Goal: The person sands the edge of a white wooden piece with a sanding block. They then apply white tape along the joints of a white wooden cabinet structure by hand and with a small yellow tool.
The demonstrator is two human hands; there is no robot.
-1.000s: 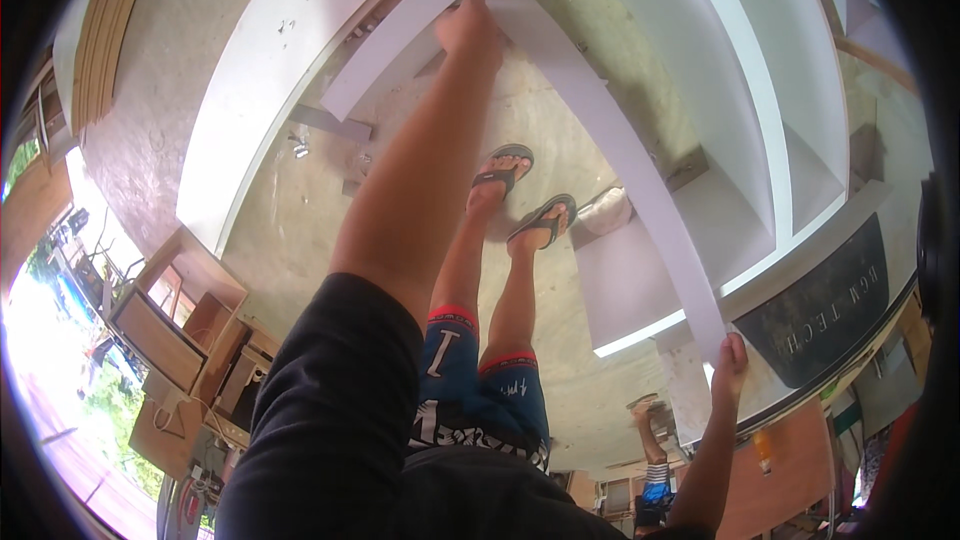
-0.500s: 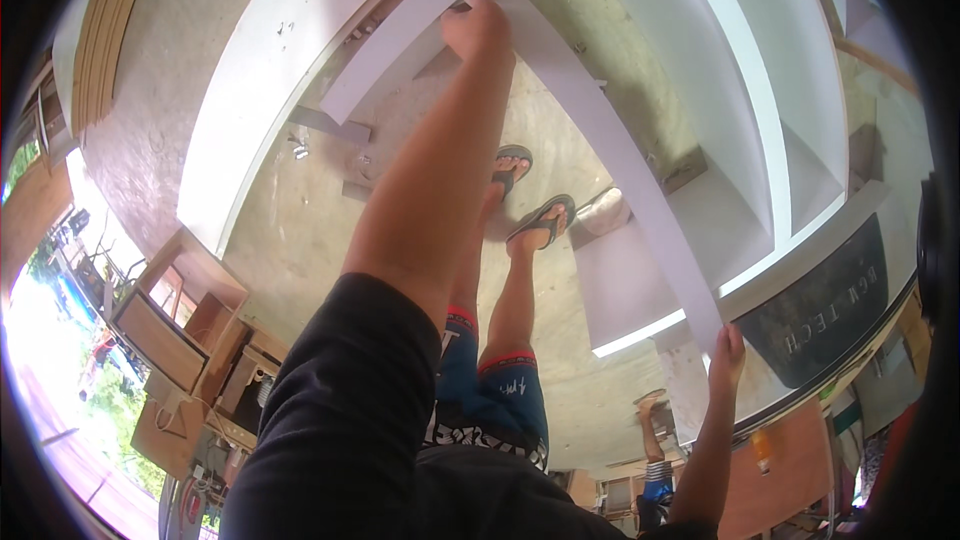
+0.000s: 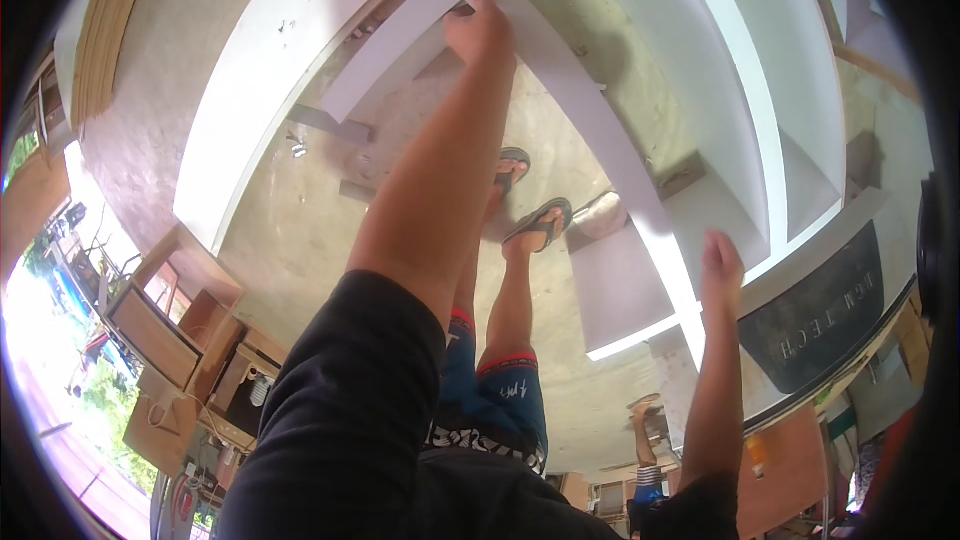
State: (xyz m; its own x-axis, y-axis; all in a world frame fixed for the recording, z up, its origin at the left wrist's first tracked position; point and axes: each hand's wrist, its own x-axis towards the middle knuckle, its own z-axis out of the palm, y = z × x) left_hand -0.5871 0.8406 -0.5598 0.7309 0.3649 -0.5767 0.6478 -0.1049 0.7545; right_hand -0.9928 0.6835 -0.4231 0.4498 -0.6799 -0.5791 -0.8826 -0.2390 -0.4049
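A long, narrow white strip of board (image 3: 588, 105) runs from the top middle down to the right, where its lower end is brightly lit. My left hand (image 3: 480, 28) is closed on its upper end, where a second white strip (image 3: 385, 55) meets it; my palm hides the joint. To the right of the lower end, my right hand (image 3: 722, 265) is raised off the strip with its fingers curled in. Slight blur covers that hand, and whatever is inside it, if anything, cannot be made out. A white panelled frame (image 3: 752, 70) stands behind and right of it.
A large curved white panel (image 3: 235, 130) lies on the left, near a wooden cabinet (image 3: 155, 335). A black sign panel (image 3: 825, 315) is at the right. My sandalled feet (image 3: 540, 223) stand on the concrete floor. Another person's leg (image 3: 645, 440) shows at the lower right.
My right hand has let go of the strip's lower end and moved up and away from it. That end now sits slightly further left, in bright light. My left hand stays in place.
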